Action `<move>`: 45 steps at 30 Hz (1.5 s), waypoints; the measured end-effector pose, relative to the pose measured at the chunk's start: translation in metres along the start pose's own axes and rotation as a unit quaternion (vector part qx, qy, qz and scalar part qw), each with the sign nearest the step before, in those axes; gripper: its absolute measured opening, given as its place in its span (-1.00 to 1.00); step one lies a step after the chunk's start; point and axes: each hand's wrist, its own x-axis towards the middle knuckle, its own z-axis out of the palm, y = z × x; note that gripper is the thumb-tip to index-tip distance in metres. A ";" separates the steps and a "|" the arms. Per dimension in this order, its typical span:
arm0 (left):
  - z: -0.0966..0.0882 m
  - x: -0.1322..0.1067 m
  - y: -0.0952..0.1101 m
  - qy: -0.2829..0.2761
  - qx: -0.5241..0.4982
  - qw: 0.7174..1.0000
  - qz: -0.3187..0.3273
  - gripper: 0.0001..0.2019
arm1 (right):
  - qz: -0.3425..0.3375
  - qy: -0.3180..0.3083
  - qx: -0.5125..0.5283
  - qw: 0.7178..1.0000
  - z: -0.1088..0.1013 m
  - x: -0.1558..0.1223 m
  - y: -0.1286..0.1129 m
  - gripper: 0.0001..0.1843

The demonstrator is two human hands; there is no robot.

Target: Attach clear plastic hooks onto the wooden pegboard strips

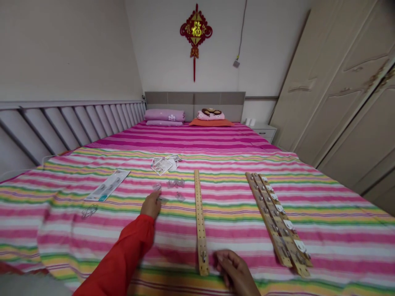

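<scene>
A long wooden strip with rows of holes (200, 213) lies lengthwise on the striped bedspread (324, 213), with one metal hook near its close end. My right hand (233, 269) rests beside that end, fingers curled against the strip's edge. My left hand (152, 204), in a red sleeve, reaches forward with its fingers pinched over a small clear plastic piece (162, 200). More clear pieces (175, 183) lie just beyond it.
Three wooden strips fitted with hooks and white tags (277, 220) lie side by side at the right. A flat packet (108, 185) and a wire piece (89, 211) are at the left, torn packaging (163, 164) farther back. Pillows, headboard and wardrobe stand behind.
</scene>
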 end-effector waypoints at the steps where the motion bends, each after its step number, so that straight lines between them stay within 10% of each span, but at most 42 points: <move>1: -0.002 0.003 -0.001 -0.010 -0.007 1.000 -0.001 -0.58 | -0.001 0.002 -0.001 1.000 0.000 -0.001 0.000 -0.46; 11: -0.030 -0.014 0.015 0.061 -0.127 0.988 -0.056 -0.83 | -0.012 0.016 -0.011 1.000 0.000 -0.004 -0.015 -0.45; 19: -0.030 -0.084 0.089 0.054 -0.426 0.890 -0.150 -0.67 | -0.079 0.003 -0.002 0.997 0.031 -0.005 -0.047 -0.48; 27: -0.014 -0.137 0.141 0.009 -0.452 0.885 -0.112 -0.73 | -0.109 0.032 0.029 0.993 0.059 0.004 -0.061 -0.52; 37: -0.002 -0.154 0.155 0.025 -0.414 0.909 -0.036 -0.79 | -0.142 0.076 0.038 0.986 0.058 0.011 -0.071 -0.64; 45: 0.007 -0.134 0.132 -0.051 -0.521 0.839 -0.151 -0.63 | -0.070 0.028 0.024 0.997 0.034 0.044 -0.066 -0.71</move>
